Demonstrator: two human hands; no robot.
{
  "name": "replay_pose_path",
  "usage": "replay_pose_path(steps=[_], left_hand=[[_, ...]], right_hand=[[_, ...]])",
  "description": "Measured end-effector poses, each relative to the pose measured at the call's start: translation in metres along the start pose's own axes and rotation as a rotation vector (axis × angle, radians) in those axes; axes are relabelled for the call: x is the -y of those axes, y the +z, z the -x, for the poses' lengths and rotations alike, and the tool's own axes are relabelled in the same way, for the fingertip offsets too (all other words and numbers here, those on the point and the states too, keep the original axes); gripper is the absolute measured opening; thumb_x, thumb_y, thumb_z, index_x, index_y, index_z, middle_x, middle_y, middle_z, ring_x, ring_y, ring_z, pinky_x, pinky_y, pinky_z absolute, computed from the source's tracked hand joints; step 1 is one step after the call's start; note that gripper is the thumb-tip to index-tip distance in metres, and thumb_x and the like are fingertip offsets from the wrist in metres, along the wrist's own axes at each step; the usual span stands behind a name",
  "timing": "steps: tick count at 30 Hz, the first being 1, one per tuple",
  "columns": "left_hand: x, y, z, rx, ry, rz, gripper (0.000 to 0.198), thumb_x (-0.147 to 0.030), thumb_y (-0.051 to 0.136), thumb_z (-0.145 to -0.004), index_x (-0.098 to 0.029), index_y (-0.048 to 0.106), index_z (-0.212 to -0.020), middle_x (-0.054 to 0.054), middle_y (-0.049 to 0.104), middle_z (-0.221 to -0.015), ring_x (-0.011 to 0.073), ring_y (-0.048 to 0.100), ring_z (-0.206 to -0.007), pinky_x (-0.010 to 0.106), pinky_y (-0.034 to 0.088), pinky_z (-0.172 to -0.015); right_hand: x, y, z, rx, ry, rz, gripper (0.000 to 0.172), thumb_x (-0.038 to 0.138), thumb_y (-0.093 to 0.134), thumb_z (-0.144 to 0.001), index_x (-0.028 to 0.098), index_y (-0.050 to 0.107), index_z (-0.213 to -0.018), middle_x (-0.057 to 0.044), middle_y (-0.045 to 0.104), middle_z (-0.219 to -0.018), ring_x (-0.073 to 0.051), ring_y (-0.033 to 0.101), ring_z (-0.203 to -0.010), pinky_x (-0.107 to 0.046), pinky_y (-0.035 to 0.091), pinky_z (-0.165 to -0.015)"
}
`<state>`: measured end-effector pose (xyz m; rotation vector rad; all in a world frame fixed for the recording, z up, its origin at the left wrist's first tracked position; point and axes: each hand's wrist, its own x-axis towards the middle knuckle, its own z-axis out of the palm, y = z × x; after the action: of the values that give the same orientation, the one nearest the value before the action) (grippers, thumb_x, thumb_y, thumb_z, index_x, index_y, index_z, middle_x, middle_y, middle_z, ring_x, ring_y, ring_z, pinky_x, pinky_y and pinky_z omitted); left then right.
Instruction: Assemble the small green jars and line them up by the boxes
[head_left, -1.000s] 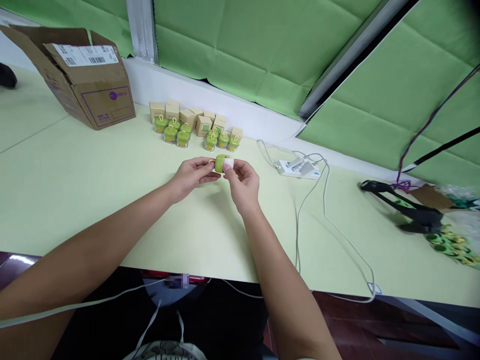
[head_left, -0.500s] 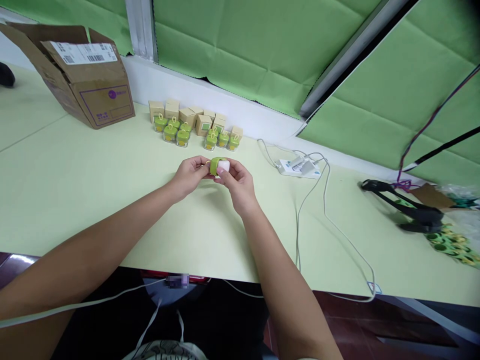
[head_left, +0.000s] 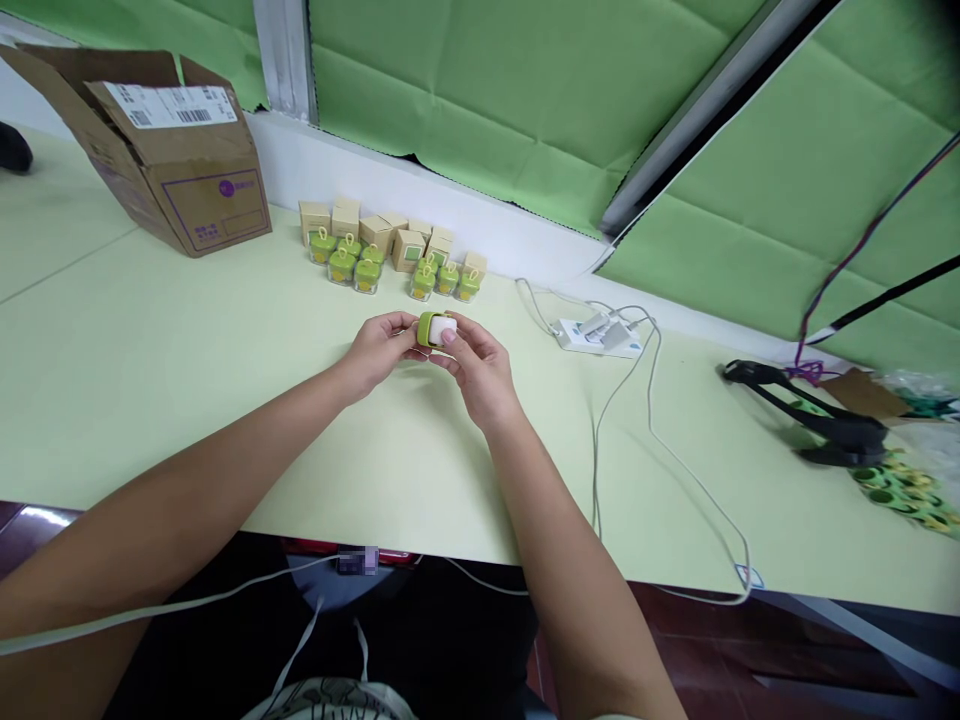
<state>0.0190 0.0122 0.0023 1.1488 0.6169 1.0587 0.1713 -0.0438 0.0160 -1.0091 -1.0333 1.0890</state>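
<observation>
Over the middle of the table my left hand (head_left: 376,354) pinches a small green cover (head_left: 425,328) between thumb and fingers. My right hand (head_left: 484,370) grips a white rounded piece (head_left: 441,327), its thumb pressed on the front of it. The white piece sits against the open side of the green cover, seemingly partly inside; how far, I cannot tell. Behind the hands stand several small clear jars with green lids (head_left: 367,272) and yellow loops, in two clusters.
Small cardboard boxes (head_left: 409,248) line the wall behind the jars. A large open carton (head_left: 206,190) stands at the back left. To the right lie a white power strip (head_left: 598,335) with trailing cables, a black stand (head_left: 851,430) and a pile of green pieces (head_left: 904,490).
The green cover and white piece have turned slightly, showing more of the white face. My right thumb has shifted a little on it; both hands stay in nearly the same place.
</observation>
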Motion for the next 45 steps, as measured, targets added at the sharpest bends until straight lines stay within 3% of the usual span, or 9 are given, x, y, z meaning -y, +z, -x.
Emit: replay_pose_path(steps=[15, 21, 27, 29, 32, 34, 36, 39, 45], left_hand=[[-0.005, -0.008, -0.008, -0.104, -0.052, 0.188, 0.013, -0.019, 0.077, -0.082, -0.011, 0.072, -0.091, 0.008, 0.076, -0.091, 0.0151, 0.072, -0.081, 0.036, 0.058, -0.096], [-0.016, -0.031, -0.025, -0.306, 0.040, 0.298, 0.009, -0.014, 0.064, -0.085, -0.012, 0.069, -0.093, 0.008, 0.074, -0.094, 0.0148, 0.071, -0.083, 0.031, 0.059, -0.087], [-0.023, -0.061, -0.041, -0.454, 0.068, 0.310, 0.006, -0.017, 0.063, -0.084, -0.016, 0.066, -0.088, 0.006, 0.072, -0.090, 0.0159, 0.072, -0.089, 0.027, 0.059, -0.087], [-0.022, -0.068, -0.044, -0.457, 0.077, 0.323, 0.006, -0.017, 0.064, -0.082, -0.016, 0.066, -0.087, 0.006, 0.072, -0.089, 0.0158, 0.072, -0.088, 0.028, 0.059, -0.087], [-0.020, -0.072, -0.046, -0.425, 0.063, 0.328, 0.009, -0.017, 0.063, -0.081, -0.015, 0.066, -0.089, 0.006, 0.073, -0.091, 0.0162, 0.072, -0.088, 0.029, 0.059, -0.086], [-0.018, -0.071, -0.047, -0.398, 0.054, 0.320, 0.012, -0.019, 0.063, -0.082, -0.015, 0.067, -0.092, 0.007, 0.074, -0.093, 0.0168, 0.073, -0.088, 0.029, 0.059, -0.085], [-0.017, -0.070, -0.046, -0.382, 0.051, 0.307, 0.013, -0.021, 0.062, -0.083, -0.015, 0.066, -0.095, 0.007, 0.075, -0.093, 0.0169, 0.073, -0.085, 0.030, 0.058, -0.084], [-0.016, -0.066, -0.044, -0.361, 0.036, 0.289, 0.014, -0.023, 0.061, -0.086, -0.015, 0.063, -0.096, 0.007, 0.075, -0.090, 0.0168, 0.073, -0.079, 0.030, 0.058, -0.078], [-0.014, -0.061, -0.041, -0.321, -0.041, 0.260, 0.015, -0.026, 0.064, -0.084, -0.015, 0.063, -0.094, 0.007, 0.074, -0.088, 0.0169, 0.073, -0.074, 0.028, 0.057, -0.071]], right_hand=[[-0.002, -0.005, -0.004, -0.087, 0.038, 0.034, 0.030, 0.050, 0.072, -0.085, 0.024, 0.073, -0.099, -0.006, 0.076, -0.109, -0.019, 0.072, -0.091, -0.036, 0.062, -0.082], [-0.018, -0.005, -0.005, -0.133, -0.152, 0.452, 0.028, 0.046, 0.058, -0.092, 0.024, 0.071, -0.101, -0.006, 0.074, -0.107, -0.020, 0.068, -0.091, -0.038, 0.058, -0.083], [-0.043, 0.011, 0.002, 0.032, -0.240, 0.870, 0.040, 0.038, 0.049, -0.097, 0.019, 0.066, -0.127, -0.016, 0.066, -0.125, -0.026, 0.066, -0.094, -0.049, 0.056, -0.094], [-0.047, 0.019, 0.001, 0.008, -0.258, 0.936, 0.045, 0.038, 0.050, -0.096, 0.018, 0.061, -0.135, -0.019, 0.061, -0.131, -0.030, 0.064, -0.108, -0.053, 0.051, -0.104], [-0.051, 0.027, -0.011, -0.069, -0.290, 0.957, 0.060, 0.043, 0.062, -0.091, 0.020, 0.051, -0.145, -0.021, 0.052, -0.143, -0.037, 0.047, -0.139, -0.057, 0.039, -0.118], [-0.055, 0.030, -0.024, -0.085, -0.251, 0.937, 0.074, 0.047, 0.072, -0.085, 0.020, 0.046, -0.148, -0.021, 0.049, -0.149, -0.039, 0.039, -0.146, -0.061, 0.033, -0.121], [-0.059, 0.032, -0.038, -0.060, -0.187, 0.931, 0.078, 0.048, 0.074, -0.082, 0.019, 0.045, -0.148, -0.021, 0.053, -0.146, -0.039, 0.043, -0.142, -0.063, 0.032, -0.120], [-0.063, 0.034, -0.049, -0.053, -0.121, 0.918, 0.063, 0.046, 0.069, -0.086, 0.019, 0.052, -0.140, -0.018, 0.065, -0.131, -0.035, 0.056, -0.129, -0.060, 0.038, -0.116], [-0.059, 0.027, -0.036, -0.039, -0.086, 0.808, 0.051, 0.039, 0.070, -0.079, 0.023, 0.062, -0.127, -0.009, 0.072, -0.118, -0.026, 0.067, -0.106, -0.047, 0.052, -0.103]])
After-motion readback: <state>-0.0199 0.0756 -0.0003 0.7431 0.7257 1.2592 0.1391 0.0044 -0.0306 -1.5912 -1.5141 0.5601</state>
